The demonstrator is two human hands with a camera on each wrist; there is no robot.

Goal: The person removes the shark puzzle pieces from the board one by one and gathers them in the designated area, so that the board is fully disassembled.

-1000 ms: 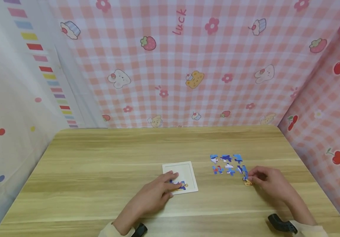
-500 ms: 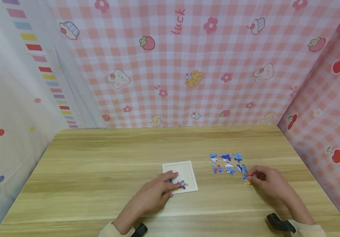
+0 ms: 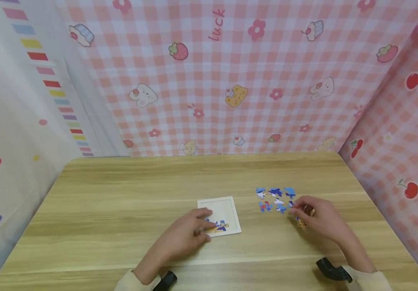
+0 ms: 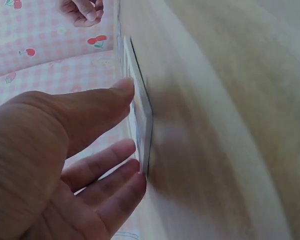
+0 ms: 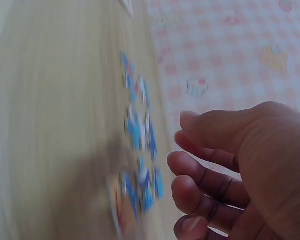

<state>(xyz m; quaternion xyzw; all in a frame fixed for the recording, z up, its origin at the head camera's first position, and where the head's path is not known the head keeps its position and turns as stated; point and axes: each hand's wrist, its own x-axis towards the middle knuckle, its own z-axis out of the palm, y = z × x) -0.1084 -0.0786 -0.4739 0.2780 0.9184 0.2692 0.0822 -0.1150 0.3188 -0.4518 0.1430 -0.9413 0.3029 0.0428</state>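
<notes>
My left hand [image 3: 184, 232] rests over the lower left of a square white puzzle board [image 3: 231, 208], which has a few assembled puzzle pieces [image 3: 222, 226] along its bottom. In the left wrist view its thumb touches the board's face, while other fingertips lie at the board's near edge. My right hand [image 3: 319, 216] hovers over the right end of a group of loose jigsaw pieces [image 3: 275, 192], partly hiding some. In the right wrist view its fingers are loosely curled, with no piece showing at the thumb and fingertips. A yellow-orange piece [image 5: 122, 205] lies below that hand.
Loose blue, white and red pieces [image 3: 265, 206] lie in rough rows on the wooden table [image 3: 121, 194], right of the board. Behind stands a pink checked curtain [image 3: 209, 121]. Each wrist wears a black band, as on the right wrist [image 3: 332, 271].
My right hand has moved up and left from the yellow piece at the lower right, over the right end of the rows. The left hand stays on the board; the head view has shifted slightly.
</notes>
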